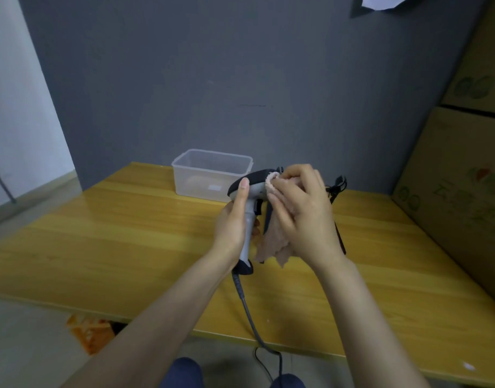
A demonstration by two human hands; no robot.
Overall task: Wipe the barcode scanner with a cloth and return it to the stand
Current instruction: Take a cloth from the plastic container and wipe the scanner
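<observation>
My left hand (235, 219) grips the handle of a grey and black barcode scanner (253, 189), holding it upright above the yellow table (115, 233). Its dark cable (246, 306) hangs off the table's front edge. My right hand (302, 211) presses a pale pink cloth (271, 245) against the scanner's head; the cloth's loose end hangs below my palm. Behind my right hand a black stand (337, 189) pokes out, mostly hidden.
A clear plastic box (212, 175) stands at the table's back, just left of the scanner. Stacked cardboard boxes (464, 177) line the right side. A grey wall (212, 79) runs behind the table. An orange crate (89, 331) sits on the floor below the front edge.
</observation>
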